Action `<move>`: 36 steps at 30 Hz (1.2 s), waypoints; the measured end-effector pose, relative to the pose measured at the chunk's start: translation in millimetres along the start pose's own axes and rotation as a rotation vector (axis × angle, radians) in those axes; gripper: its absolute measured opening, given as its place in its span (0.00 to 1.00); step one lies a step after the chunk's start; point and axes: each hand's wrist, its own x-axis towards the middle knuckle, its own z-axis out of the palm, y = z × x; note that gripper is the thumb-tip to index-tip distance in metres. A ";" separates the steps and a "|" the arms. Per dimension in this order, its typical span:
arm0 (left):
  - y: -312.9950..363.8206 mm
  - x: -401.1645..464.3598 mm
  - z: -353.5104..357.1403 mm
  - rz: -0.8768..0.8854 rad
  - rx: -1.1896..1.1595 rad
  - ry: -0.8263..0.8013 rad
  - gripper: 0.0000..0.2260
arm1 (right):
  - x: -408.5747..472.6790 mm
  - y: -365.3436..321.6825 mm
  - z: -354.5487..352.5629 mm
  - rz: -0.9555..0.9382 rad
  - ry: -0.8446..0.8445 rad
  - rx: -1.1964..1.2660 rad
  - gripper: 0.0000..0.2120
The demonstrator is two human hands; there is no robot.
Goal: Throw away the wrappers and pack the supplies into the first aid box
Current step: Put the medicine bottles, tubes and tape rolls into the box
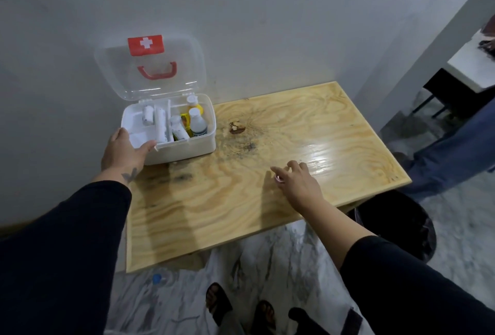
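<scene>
The white first aid box [187, 147] stands at the table's back left corner, its clear lid [150, 67] with a red cross and red handle raised against the wall. Inside are several bottles [197, 121], a white roll [147, 115] and a long white packet [160, 125]. My left hand [122, 151] grips the box's near left corner, thumb over the rim. My right hand [297, 182] hovers palm down over the table middle, fingers apart; a small pinkish thing [279, 179] shows at the thumb, too small to identify. No wrappers are visible on the table.
The wooden table [241, 200] has a dark knot [237, 128] right of the box. A black bin [396, 225] stands under the table's right front corner. Another person's legs [452, 152] are at the right. My sandalled feet [241, 308] and a blue cap [156, 278] are on the floor.
</scene>
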 end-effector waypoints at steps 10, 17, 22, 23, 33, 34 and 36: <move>-2.8 2.9 1.7 -0.016 -0.021 0.007 0.33 | 9.4 -30.3 1.0 -0.126 0.041 0.022 0.19; -8.5 8.8 3.6 -0.035 -0.086 0.012 0.37 | 34.5 -106.3 -37.1 -0.394 0.251 0.138 0.18; -17.6 16.5 2.7 -0.025 -0.237 0.002 0.38 | 65.0 -188.9 -66.8 -0.593 0.238 0.173 0.17; -20.8 19.0 2.9 -0.018 -0.273 -0.002 0.38 | 72.0 -205.3 -69.3 -0.610 0.218 0.163 0.17; -49.0 24.0 2.5 -0.031 -0.692 -0.036 0.19 | 112.6 -292.2 -58.4 -0.691 -0.032 -0.046 0.25; -50.7 24.7 2.9 -0.031 -0.694 -0.037 0.20 | 113.0 -293.9 -56.6 -0.685 -0.039 -0.043 0.26; -53.0 26.8 5.1 -0.032 -0.710 -0.040 0.22 | 115.2 -294.5 -55.0 -0.664 -0.040 -0.024 0.26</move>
